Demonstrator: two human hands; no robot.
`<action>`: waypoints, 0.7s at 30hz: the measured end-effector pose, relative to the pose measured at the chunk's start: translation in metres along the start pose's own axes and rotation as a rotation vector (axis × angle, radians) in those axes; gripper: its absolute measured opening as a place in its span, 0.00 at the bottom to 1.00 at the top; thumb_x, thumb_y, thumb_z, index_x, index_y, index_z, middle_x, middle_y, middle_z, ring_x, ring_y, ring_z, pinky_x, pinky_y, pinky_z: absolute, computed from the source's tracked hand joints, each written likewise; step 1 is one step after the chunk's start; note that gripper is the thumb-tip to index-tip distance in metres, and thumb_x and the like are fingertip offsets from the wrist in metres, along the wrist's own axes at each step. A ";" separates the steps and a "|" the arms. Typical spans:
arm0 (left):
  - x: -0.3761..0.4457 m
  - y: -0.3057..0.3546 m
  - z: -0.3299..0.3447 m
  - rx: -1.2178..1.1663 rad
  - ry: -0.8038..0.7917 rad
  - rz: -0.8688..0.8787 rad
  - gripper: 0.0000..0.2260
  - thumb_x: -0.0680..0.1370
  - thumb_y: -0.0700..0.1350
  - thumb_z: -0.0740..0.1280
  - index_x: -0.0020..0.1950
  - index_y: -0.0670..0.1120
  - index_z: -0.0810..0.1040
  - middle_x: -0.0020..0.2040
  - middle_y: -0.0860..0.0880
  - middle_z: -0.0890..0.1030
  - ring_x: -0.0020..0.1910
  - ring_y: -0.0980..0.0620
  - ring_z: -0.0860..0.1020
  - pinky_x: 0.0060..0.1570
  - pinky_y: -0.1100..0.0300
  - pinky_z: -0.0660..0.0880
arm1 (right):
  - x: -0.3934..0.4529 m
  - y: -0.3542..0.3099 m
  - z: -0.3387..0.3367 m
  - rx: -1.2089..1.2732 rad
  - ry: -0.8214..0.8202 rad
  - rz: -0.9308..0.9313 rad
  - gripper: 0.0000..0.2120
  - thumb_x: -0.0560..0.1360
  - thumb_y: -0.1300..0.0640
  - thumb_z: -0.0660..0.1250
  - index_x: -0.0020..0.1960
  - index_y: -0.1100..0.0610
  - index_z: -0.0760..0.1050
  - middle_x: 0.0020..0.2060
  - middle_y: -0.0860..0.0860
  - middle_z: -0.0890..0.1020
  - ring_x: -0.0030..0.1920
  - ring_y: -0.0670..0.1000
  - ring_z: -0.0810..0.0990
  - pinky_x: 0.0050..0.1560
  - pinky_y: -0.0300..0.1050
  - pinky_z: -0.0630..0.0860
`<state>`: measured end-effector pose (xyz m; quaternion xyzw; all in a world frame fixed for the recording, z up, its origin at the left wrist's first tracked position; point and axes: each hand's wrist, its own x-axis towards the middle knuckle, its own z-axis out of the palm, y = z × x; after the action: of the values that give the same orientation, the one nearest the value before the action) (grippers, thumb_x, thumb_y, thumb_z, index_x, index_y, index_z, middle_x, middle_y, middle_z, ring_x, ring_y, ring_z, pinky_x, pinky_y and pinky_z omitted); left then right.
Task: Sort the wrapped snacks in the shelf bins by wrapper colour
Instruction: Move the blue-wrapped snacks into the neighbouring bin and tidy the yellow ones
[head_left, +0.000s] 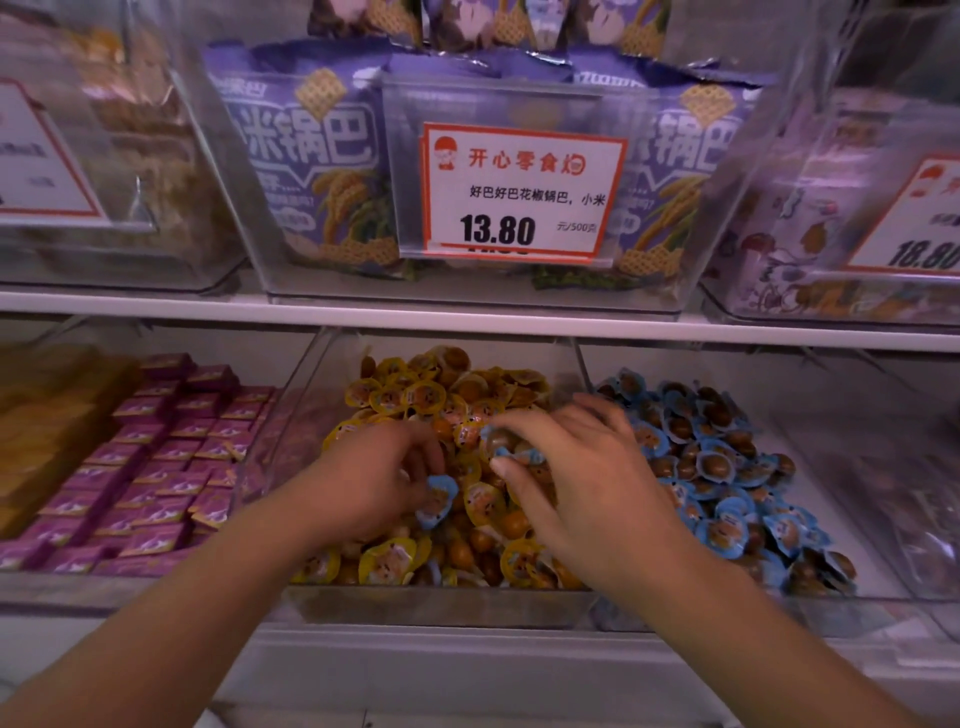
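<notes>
Both forearms reach into the yellow bin; left hand and right hand each pinch 1 blue snack. Best lifted clear, then dropped in the blue bin.

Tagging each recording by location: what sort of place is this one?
Most likely a snack shop's self-serve aisle: clear plastic shelf bins hold loose yellow-wrapped snacks and blue-wrapped snacks, and a red-bordered white price card reading 13.80 fronts the purple snack bags above.
</notes>
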<state>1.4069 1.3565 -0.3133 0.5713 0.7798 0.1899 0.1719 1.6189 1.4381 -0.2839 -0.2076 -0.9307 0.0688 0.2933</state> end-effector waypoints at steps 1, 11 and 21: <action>-0.002 0.000 -0.002 -0.070 0.035 -0.015 0.10 0.68 0.40 0.73 0.44 0.54 0.80 0.36 0.57 0.81 0.34 0.62 0.78 0.36 0.60 0.75 | 0.002 -0.003 0.001 0.045 -0.009 0.021 0.13 0.78 0.49 0.66 0.61 0.48 0.75 0.46 0.46 0.83 0.51 0.46 0.75 0.59 0.46 0.69; -0.023 0.014 -0.011 -0.915 0.419 -0.108 0.10 0.74 0.29 0.69 0.50 0.42 0.81 0.39 0.46 0.85 0.36 0.56 0.82 0.36 0.68 0.76 | 0.031 -0.019 0.026 1.302 -0.173 0.947 0.10 0.80 0.55 0.65 0.59 0.57 0.78 0.48 0.60 0.84 0.39 0.55 0.85 0.33 0.47 0.80; -0.031 0.044 0.002 -0.490 0.563 0.238 0.05 0.75 0.53 0.70 0.50 0.57 0.81 0.46 0.57 0.81 0.46 0.61 0.80 0.45 0.72 0.72 | 0.028 -0.020 0.015 1.302 0.042 0.692 0.06 0.76 0.60 0.71 0.52 0.57 0.80 0.36 0.55 0.81 0.30 0.52 0.77 0.21 0.37 0.65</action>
<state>1.4535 1.3395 -0.2921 0.5253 0.6563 0.5383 0.0594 1.5824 1.4321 -0.2767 -0.2747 -0.5767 0.6919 0.3365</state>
